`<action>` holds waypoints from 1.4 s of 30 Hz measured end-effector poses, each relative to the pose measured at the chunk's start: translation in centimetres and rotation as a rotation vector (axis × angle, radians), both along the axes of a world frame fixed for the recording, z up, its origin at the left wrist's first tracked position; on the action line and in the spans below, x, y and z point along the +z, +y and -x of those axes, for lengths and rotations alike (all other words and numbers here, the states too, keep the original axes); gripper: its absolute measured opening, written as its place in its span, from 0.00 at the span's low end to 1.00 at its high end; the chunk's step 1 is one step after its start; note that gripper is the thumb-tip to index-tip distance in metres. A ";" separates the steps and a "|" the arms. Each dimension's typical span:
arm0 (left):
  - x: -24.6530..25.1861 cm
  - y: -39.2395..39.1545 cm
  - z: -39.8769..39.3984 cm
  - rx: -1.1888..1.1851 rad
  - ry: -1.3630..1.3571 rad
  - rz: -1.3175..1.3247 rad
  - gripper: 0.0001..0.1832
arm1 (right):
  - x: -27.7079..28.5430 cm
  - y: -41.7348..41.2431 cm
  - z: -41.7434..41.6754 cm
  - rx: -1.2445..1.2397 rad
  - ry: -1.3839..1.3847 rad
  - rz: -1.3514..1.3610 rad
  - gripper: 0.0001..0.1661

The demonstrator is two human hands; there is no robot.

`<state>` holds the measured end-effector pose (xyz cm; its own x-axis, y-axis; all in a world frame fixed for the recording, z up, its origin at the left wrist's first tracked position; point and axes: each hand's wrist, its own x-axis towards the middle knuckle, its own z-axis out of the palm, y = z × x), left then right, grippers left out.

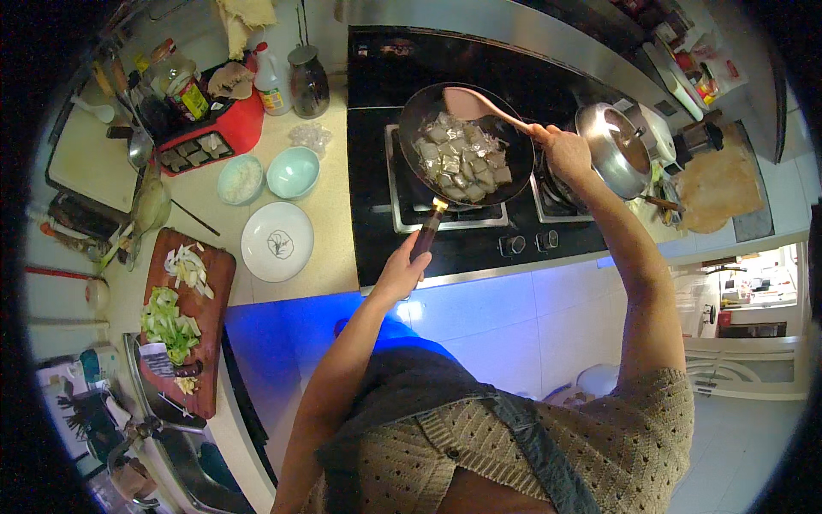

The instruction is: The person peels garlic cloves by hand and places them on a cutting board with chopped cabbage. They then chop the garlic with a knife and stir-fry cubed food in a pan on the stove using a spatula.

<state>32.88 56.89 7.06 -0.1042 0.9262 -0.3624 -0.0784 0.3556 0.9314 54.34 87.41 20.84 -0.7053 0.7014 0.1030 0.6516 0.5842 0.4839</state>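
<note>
My left hand [406,266] grips the dark handle [429,236] of a frying pan [420,106], which sits over the left burner of a black gas hob [379,257]. Pale translucent chunks of food [463,157] fill the middle of the pan; I cannot tell exactly what they are. In my right hand [562,151] is the handle of a pink spatula [467,105]. Its broad head rests at the pan's far side, beyond the chunks.
Right of the pan stands a lidded metal pot [610,151]. Left of the hob are a white plate [277,243], a pale blue bowl [293,172] and a bowl of white contents [240,181]. A wooden cutting board [212,308] bears chopped vegetables and a cleaver [157,360] beside the sink [192,466].
</note>
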 end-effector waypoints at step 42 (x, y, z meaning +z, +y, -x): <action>-0.5 -0.3 0.0 -0.009 -0.034 -0.009 0.32 | 3.0 3.5 1.8 0.171 0.031 0.143 0.15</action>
